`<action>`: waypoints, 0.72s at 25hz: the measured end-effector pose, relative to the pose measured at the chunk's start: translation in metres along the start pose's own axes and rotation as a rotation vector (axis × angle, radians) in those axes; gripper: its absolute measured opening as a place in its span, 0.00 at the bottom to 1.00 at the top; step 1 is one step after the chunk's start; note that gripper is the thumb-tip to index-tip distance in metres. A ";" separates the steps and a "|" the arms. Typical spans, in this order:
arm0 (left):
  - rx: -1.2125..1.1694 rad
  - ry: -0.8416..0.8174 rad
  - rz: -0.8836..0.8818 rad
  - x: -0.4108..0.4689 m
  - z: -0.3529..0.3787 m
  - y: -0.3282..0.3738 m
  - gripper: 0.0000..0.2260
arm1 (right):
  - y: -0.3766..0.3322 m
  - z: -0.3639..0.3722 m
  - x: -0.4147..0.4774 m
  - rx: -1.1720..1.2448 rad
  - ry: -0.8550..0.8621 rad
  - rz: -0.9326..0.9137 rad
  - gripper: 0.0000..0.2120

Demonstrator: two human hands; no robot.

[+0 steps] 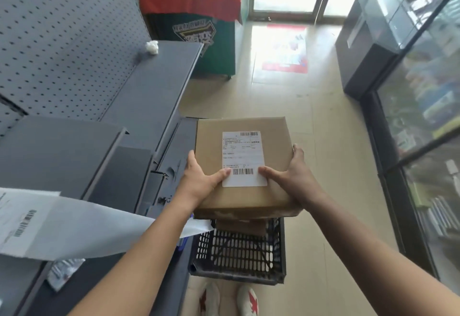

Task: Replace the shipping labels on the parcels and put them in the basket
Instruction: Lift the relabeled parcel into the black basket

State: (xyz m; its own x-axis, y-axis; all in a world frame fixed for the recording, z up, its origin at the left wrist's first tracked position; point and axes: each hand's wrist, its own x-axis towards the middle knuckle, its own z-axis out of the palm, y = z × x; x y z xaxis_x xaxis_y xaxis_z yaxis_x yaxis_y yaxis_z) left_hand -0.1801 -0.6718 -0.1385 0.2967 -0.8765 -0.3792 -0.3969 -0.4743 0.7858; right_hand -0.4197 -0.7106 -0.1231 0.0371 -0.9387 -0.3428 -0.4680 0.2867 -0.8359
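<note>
Parcel first: the brown rectangular cardboard box (245,163) sits at the centre of the frame, held between both my hands above the black plastic lattice basket (239,253) at lower centre. My left hand (201,178) grips its left edge and my right hand (295,173) its right edge, thumbs pressed on the lower corners of the white barcoded shipping label (243,157) on top. Another brown cardboard box (240,226) lies in the basket underneath. A grey plastic mailer bag (62,223) rests at lower left.
</note>
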 end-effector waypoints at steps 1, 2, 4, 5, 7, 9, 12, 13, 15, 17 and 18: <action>0.004 -0.022 -0.024 0.002 0.008 -0.012 0.57 | 0.014 0.006 0.000 -0.003 -0.006 0.032 0.53; 0.013 -0.043 -0.053 0.003 0.015 -0.025 0.56 | 0.029 0.013 0.001 -0.011 -0.009 0.067 0.53; 0.040 -0.083 -0.107 0.006 0.028 -0.049 0.53 | 0.059 0.027 0.000 -0.039 -0.023 0.143 0.53; 0.053 -0.100 -0.126 0.007 0.035 -0.061 0.52 | 0.073 0.035 0.000 -0.053 -0.030 0.179 0.54; 0.069 -0.135 -0.169 0.007 0.047 -0.084 0.51 | 0.099 0.048 -0.001 -0.082 -0.045 0.258 0.57; 0.092 -0.170 -0.213 0.005 0.056 -0.105 0.51 | 0.120 0.059 -0.004 -0.123 -0.058 0.317 0.58; 0.116 -0.240 -0.288 0.001 0.069 -0.138 0.49 | 0.151 0.076 -0.010 -0.189 -0.084 0.409 0.55; 0.117 -0.262 -0.314 -0.001 0.073 -0.147 0.48 | 0.161 0.081 -0.012 -0.209 -0.098 0.429 0.53; 0.135 -0.307 -0.374 -0.004 0.081 -0.165 0.45 | 0.179 0.091 -0.017 -0.233 -0.132 0.481 0.50; 0.172 -0.342 -0.423 -0.007 0.087 -0.179 0.43 | 0.196 0.097 -0.022 -0.249 -0.172 0.546 0.50; 0.182 -0.354 -0.447 -0.008 0.090 -0.186 0.44 | 0.201 0.100 -0.024 -0.259 -0.194 0.575 0.50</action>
State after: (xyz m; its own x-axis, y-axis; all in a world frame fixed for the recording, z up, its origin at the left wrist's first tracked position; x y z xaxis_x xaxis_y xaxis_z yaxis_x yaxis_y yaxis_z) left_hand -0.1871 -0.5837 -0.3259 0.1738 -0.5479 -0.8183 -0.4519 -0.7826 0.4281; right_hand -0.4267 -0.6116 -0.3261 -0.1355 -0.5911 -0.7952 -0.6571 0.6543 -0.3743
